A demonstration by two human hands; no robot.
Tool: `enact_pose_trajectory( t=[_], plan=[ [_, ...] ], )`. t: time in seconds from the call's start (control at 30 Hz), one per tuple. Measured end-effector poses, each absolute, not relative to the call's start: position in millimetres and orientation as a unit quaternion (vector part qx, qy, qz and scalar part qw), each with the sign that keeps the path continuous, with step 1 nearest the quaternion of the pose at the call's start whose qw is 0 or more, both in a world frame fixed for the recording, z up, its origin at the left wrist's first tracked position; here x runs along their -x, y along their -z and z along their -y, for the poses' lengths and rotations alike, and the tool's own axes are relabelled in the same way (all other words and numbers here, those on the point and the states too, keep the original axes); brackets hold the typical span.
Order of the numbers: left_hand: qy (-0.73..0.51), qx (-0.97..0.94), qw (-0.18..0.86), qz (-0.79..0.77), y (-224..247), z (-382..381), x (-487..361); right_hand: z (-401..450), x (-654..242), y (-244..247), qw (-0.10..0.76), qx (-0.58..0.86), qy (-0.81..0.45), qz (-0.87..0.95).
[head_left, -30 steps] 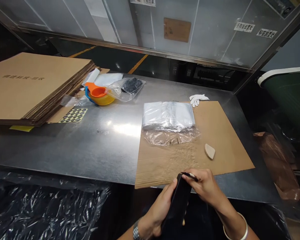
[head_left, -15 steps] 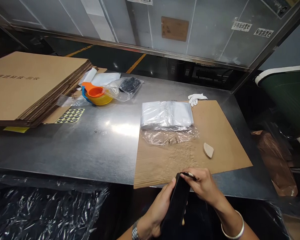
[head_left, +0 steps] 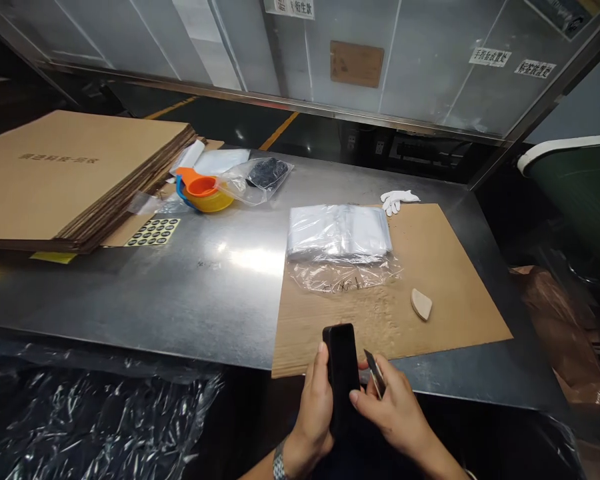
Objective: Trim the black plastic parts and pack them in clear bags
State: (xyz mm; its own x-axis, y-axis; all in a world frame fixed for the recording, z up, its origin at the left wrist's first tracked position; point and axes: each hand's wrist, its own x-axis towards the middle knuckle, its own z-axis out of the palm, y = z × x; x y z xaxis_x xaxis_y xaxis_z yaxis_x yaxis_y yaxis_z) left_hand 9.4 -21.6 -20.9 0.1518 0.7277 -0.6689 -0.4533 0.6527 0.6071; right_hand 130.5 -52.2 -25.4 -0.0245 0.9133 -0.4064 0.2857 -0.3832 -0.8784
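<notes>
My left hand (head_left: 314, 407) is wrapped round a long black rectangular piece (head_left: 342, 367) with rounded corners, held upright just off the table's front edge. Its lower end is lost in the dark. Between the fingers of my right hand (head_left: 397, 410) is a thin blade-like tool (head_left: 375, 375) with a dark tip, pointing up. The right thumb touches or nearly touches the black piece's right side. Beyond the hands, a small beige wedge-shaped pad (head_left: 421, 305) lies on a cardboard sheet (head_left: 460, 293).
Clear plastic bags (head_left: 337, 233) lie on the cardboard, a white glove (head_left: 399, 200) behind them. Leftward on the metal table (head_left: 220, 300) are a sticker sheet (head_left: 153, 232), orange and yellow bowls (head_left: 207, 193), a bagged black item (head_left: 267, 172) and stacked cardboard (head_left: 80, 180).
The black piece has turned more upright, its top now farther from me. My right hand has drawn down from its top end to its right side, with the blade-like tool showing more.
</notes>
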Motion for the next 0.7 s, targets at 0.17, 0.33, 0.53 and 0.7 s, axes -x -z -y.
enact_pose_trajectory(
  t=[0.17, 0.33, 0.53, 0.7],
  plan=[
    [-0.269, -0.149, 0.806, -0.505, 20, 30, -12, 28, -151, 24, 0.368, 0.641, -0.506, 0.445],
    [-0.187, -0.064, 0.887, -0.418, 22, 23, -10, 12, -167, 29, 0.348, 0.639, -0.526, 0.441],
    [-0.222, -0.023, 0.897, -0.382, 28, 11, -5, 5, -189, 47, 0.344, 0.72, -0.41, 0.442],
    [-0.249, 0.013, 0.897, -0.365, 32, 2, -6, 3, -210, 59, 0.298, 0.772, -0.293, 0.479]
  ],
)
